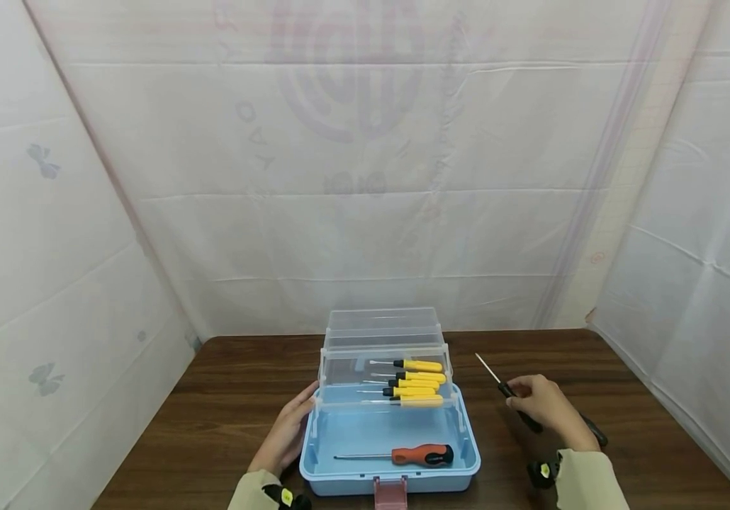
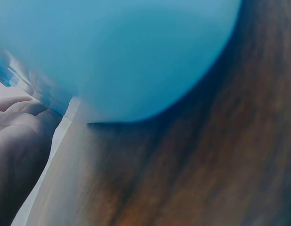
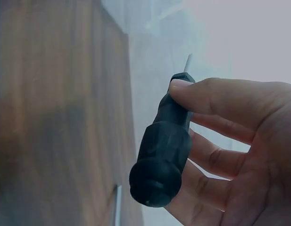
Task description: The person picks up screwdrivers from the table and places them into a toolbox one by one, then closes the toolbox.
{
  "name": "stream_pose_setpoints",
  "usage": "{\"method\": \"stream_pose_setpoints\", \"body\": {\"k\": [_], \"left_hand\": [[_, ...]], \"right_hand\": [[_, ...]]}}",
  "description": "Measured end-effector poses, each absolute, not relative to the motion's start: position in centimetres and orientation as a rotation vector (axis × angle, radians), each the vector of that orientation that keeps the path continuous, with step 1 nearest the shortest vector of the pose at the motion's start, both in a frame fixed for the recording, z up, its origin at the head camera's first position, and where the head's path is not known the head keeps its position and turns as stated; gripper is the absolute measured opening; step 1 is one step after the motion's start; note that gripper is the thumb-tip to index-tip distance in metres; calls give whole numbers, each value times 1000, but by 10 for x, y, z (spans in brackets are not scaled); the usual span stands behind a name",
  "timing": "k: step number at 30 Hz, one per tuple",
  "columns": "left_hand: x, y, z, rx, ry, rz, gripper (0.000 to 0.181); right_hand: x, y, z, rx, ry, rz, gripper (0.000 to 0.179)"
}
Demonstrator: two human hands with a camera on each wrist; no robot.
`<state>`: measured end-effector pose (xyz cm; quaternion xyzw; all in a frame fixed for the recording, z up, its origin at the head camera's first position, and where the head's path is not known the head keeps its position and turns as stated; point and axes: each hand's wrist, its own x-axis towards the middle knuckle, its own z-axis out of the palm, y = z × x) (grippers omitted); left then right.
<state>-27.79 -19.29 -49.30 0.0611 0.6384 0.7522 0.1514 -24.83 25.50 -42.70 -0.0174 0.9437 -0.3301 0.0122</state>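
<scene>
My right hand [image 1: 546, 405] pinches the handle of a black screwdriver [image 3: 164, 141] between thumb and fingers, to the right of the toolbox. Its thin metal shaft points up and away to the left. With the fingers extended, my left hand [image 1: 286, 431] rests against the left side of a light blue toolbox [image 1: 358, 432]. The toolbox stands with its clear lid [image 1: 383, 319] raised. Inside the blue base lies an orange-and-black screwdriver [image 1: 422, 455]. Several yellow-handled screwdrivers [image 1: 421, 366] lie side by side in the clear upper tray [image 1: 339, 368].
Under my right wrist, a second black handle [image 1: 594, 430] lies on the brown wooden table [image 1: 225, 404], mostly hidden. A reddish latch [image 1: 390, 494] hangs at the toolbox front. White sheeting [image 1: 365, 234] encloses the table's back and sides.
</scene>
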Motion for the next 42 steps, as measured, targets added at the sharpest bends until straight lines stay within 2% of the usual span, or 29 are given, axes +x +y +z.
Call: {"method": "stream_pose_setpoints", "body": {"k": [14, 42], "left_hand": [[-278, -193, -492, 153, 1862, 2166, 58], [-277, -193, -493, 161, 1863, 2145, 62]], "right_hand": [[-262, 233, -395, -210, 2976, -1058, 28], [-298, 178, -362, -369, 3057, -1026, 24]]}}
